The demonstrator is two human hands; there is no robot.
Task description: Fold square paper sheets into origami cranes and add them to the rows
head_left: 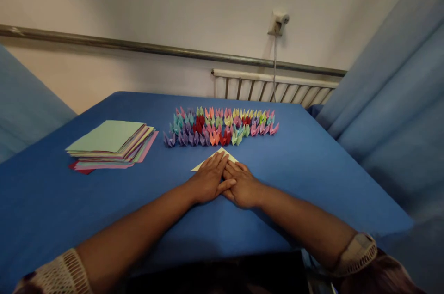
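The pale yellow folded paper (199, 167) lay flat on the blue tabletop (298, 164), straight in front of you and mostly covered by your hands. Your left hand (208, 183) and right hand (245, 188) pressed on it with fingers extended and flat, grasping nothing; they met over the sheet's middle, and your left thumb crossed onto your right hand.

Just beyond the paper stood several rows of small folded cranes (215, 137) in purple, red, pink, orange, green and yellow, the front row close to the sheet and in the way on its far side. Off to your left, apart from the paper, sat an uneven stack of coloured sheets (104, 136), pale green on top, with a red corner jutting out below. Past the table's far edge were a metal rail (138, 47), a radiator (256, 76) and a wall socket (275, 24) with a plugged-in cord; blue curtains (395, 86) hung at both sides.

The paper's peak pointed away from you, toward the cranes. One corner reached out to your left; its long axis seemed to run left to right, though your hands hid the near edge.
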